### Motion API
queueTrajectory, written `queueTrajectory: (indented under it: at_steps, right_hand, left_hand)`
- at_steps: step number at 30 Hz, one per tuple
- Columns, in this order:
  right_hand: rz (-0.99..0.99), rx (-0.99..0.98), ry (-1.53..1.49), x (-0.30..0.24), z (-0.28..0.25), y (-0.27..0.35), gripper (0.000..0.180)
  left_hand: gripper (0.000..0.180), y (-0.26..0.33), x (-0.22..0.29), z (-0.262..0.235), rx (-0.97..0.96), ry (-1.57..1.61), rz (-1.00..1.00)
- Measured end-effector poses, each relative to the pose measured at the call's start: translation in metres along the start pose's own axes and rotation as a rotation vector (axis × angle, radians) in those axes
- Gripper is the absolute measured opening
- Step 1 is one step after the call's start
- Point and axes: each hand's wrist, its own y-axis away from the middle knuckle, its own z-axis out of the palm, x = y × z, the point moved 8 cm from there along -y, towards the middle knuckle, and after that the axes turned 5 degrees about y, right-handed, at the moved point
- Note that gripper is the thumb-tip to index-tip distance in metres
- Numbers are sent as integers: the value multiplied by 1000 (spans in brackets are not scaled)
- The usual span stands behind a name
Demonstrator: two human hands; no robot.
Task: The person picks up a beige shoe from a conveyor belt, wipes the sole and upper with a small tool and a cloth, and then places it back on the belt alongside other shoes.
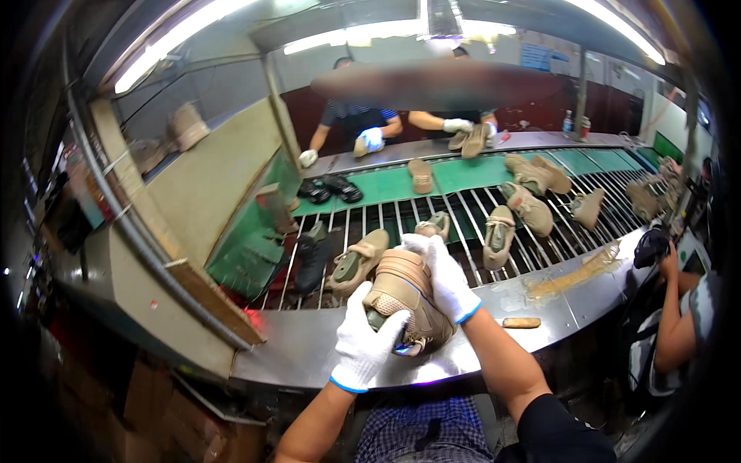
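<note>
A tan shoe (407, 297) is held up over the metal edge of the counter, in front of my body. It has mesh patches and a padded collar band, and something green shows near my left thumb. My left hand (363, 343), in a white glove with a blue cuff, grips its near left side. On the far right side my right hand (446, 278), gloved the same way, has its fingers wrapped over the upper. Just beyond lie more tan shoes, one with a green insert (356, 264) at the left and another (499, 235) at the right.
A roller conveyor (394, 216) carries several tan shoes and a black shoe (312, 258). Behind it, a green belt (463, 176) bears black sandals (330, 189). Two gloved people work across it. A tan stick-like block (522, 322) lies on the metal counter (478, 359). Another person's arm (673, 316) is at right.
</note>
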Motion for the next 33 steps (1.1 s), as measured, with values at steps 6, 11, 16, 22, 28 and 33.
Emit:
queueTrajectory:
  at_steps: [6, 11, 16, 22, 28, 33]
  right_hand:
    - [-100, 214, 95, 0, -48, 19, 51]
    - [-257, 290, 546, -47, -90, 68, 51]
    - [-72, 270, 638, -88, -138, 123, 48]
    - [277, 226, 874, -101, -168, 197, 58]
    - [603, -79, 898, -55, -166, 226, 63]
    - [699, 23, 49, 17, -156, 261, 56]
  left_hand:
    - [86, -8, 39, 51, -50, -68, 140]
    - [89, -7, 91, 89, -204, -245, 329]
    - [83, 39, 135, 132, -275, -263, 758]
    - [78, 90, 146, 152, -433, -113, 920]
    - [61, 140, 123, 152, -506, -110, 1085]
    - [47, 140, 103, 134, -730, -60, 941]
